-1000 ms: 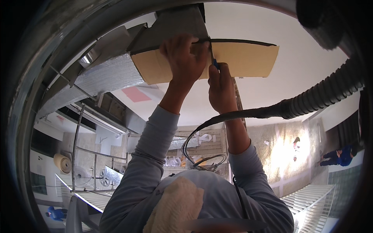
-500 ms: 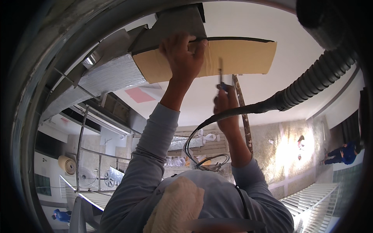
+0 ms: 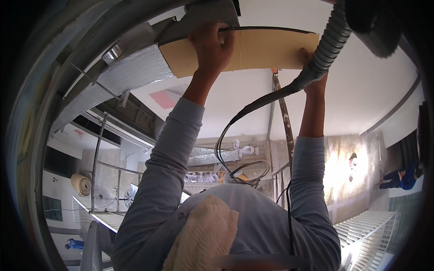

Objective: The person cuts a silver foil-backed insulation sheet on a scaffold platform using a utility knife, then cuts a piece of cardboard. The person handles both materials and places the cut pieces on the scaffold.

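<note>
Overhead in front of me stretches a long tan-faced sheet [image 3: 266, 47] with a thin black upper edge. Its left end meets a silvery foil-covered duct [image 3: 135, 67]. My left hand [image 3: 212, 52] is closed with curled fingers over the sheet's upper edge, left of its middle. At the right end, my right hand [image 3: 316, 74] grips the sheet, thumb or fingertip on the tan face. A grey corrugated hose [image 3: 333, 38] crosses in front and hides much of that hand. Whether a tool is also in it cannot be seen.
Dark cables [image 3: 257, 105] run from the hose down before me. A paint-spotted pole [image 3: 285, 113] rises between my arms. Metal rails [image 3: 97, 158] stand at left, near a tan roll [image 3: 81, 185]. A person in blue [image 3: 402, 177] is far right, another person [image 3: 74, 244] lower left.
My right hand has moved up and right from below the sheet to its right end. The slim tool it held no longer shows. My left hand remains on the upper edge.
</note>
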`<state>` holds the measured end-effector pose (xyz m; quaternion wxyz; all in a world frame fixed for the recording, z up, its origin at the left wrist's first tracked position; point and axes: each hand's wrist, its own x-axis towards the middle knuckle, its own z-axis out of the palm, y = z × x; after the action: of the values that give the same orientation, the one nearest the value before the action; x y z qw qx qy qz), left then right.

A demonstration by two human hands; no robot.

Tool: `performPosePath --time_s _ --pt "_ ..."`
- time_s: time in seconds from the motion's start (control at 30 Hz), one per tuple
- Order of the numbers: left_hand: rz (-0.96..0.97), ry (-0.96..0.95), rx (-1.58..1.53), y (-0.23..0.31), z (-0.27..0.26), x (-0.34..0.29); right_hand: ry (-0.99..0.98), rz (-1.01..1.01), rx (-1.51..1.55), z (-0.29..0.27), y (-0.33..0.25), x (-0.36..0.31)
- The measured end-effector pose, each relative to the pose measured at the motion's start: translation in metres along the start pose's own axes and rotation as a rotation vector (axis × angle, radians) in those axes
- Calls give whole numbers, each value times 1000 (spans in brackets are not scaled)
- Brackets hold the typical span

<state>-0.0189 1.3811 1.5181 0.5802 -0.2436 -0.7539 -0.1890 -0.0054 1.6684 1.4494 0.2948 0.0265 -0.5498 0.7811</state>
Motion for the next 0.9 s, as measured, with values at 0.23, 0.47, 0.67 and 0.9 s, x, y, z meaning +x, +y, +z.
performPosePath --time_s 0.23,0.47,0.67,0.9 --pt "105 -341 101 42 -47 -13 -88 195 206 -66 -22 -27" --pt "50 -575 102 63 -49 -30 -80 354 140 -110 -16 -44" --pt "39 -720 156 57 -62 -40 -65 410 147 -127 -3 -54" --pt "-31 -723 109 61 -100 -24 -61 359 321 -119 -8 -50"
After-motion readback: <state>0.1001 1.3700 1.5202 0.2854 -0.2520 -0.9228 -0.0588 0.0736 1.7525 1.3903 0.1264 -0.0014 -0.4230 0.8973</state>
